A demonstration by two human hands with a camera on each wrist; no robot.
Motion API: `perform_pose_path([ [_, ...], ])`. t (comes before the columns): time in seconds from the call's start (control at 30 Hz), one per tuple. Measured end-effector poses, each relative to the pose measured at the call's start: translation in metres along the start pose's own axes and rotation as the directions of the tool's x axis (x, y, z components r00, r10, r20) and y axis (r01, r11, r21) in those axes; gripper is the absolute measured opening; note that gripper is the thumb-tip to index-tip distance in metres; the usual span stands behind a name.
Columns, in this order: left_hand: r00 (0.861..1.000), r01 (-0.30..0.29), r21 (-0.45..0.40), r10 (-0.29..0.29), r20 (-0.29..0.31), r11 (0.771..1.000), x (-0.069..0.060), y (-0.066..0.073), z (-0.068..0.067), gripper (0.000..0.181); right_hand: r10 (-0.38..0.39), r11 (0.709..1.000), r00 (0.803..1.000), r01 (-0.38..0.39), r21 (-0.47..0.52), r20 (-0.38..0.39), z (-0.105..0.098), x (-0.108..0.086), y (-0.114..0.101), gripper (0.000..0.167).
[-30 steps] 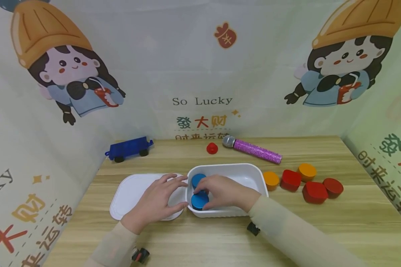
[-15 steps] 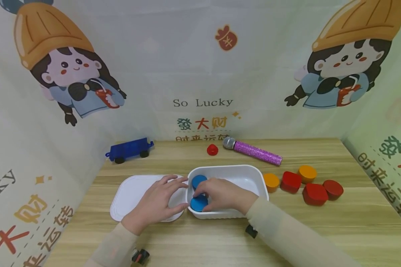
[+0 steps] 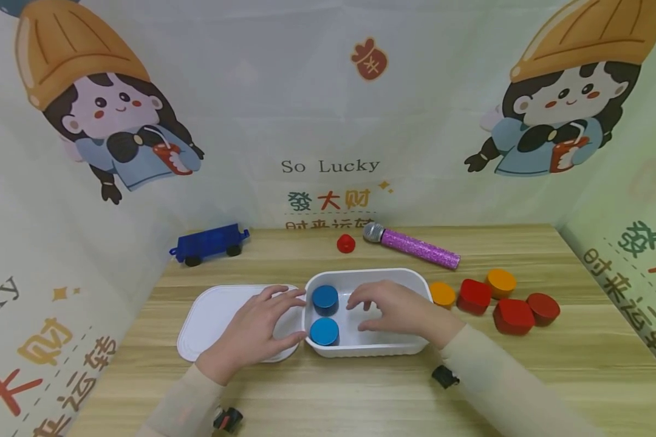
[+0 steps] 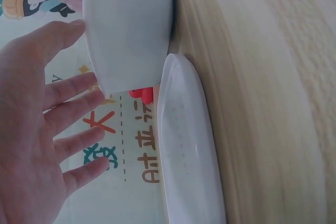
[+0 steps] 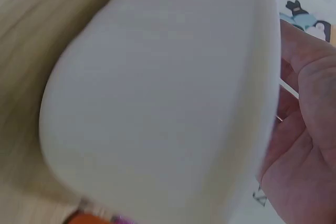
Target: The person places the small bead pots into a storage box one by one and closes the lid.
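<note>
Here, two blue cylinders (image 3: 325, 332) stand inside the white container (image 3: 369, 351), at its left end. The empty right hand (image 3: 396, 309) hovers over it, fingers parted; the left hand (image 3: 254, 328) spreads relaxed above the white lid (image 3: 215, 315), fingertips by the container's rim.

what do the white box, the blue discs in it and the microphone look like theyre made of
White box: likely plastic, smooth, satiny, with moulded-looking corners. Blue discs: painted wood or plastic; their even, faintly shiny colour leaves it open. Microphone: sparkling purple handle suggests a glitter coating, base material unclear; its silver head looks metallic, perhaps plated plastic.
</note>
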State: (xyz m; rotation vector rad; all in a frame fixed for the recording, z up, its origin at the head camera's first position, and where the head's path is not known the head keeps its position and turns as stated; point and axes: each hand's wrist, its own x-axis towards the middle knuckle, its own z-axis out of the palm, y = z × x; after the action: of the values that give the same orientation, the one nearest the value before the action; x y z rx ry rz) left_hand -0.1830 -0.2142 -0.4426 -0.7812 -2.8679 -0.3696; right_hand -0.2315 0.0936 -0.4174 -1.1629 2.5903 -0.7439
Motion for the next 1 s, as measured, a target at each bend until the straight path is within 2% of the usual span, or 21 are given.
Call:
perform_pose_path([
  [0.13, 1.0, -0.002, -0.003, 0.002, -0.005, 1.0, 0.001, 0.0, 0.001, 0.056, -0.012, 1.0, 0.997, 0.012, -0.008, -0.074, -0.014, -0.018, 0.013, 0.034],
  [0.27, 1.0, -0.012, -0.009, 0.012, -0.002, 1.0, 0.002, 0.0, 0.003, 0.056, 0.029, 1.0, 0.991, -0.03, -0.007, -0.131, -0.029, -0.04, 0.03, 0.033],
  [0.53, 1.0, -0.005, 0.003, 0.005, -0.003, 1.0, 0.002, 0.0, 0.002, 0.056, 0.088, 0.996, 0.963, -0.092, -0.004, -0.254, -0.049, -0.08, 0.058, 0.031],
  [0.77, 1.0, -0.003, -0.004, 0.003, 0.006, 1.0, 0.0, 0.0, 0.002, 0.056, 0.156, 0.986, 0.947, -0.168, -0.019, -0.281, -0.058, -0.108, 0.081, 0.032],
  [1.0, 1.0, -0.003, 0.003, 0.003, -0.007, 1.0, 0.0, -0.001, 0.002, 0.056, 0.268, 0.95, 0.926, -0.3, -0.087, -0.264, -0.067, -0.125, 0.088, 0.037],
])
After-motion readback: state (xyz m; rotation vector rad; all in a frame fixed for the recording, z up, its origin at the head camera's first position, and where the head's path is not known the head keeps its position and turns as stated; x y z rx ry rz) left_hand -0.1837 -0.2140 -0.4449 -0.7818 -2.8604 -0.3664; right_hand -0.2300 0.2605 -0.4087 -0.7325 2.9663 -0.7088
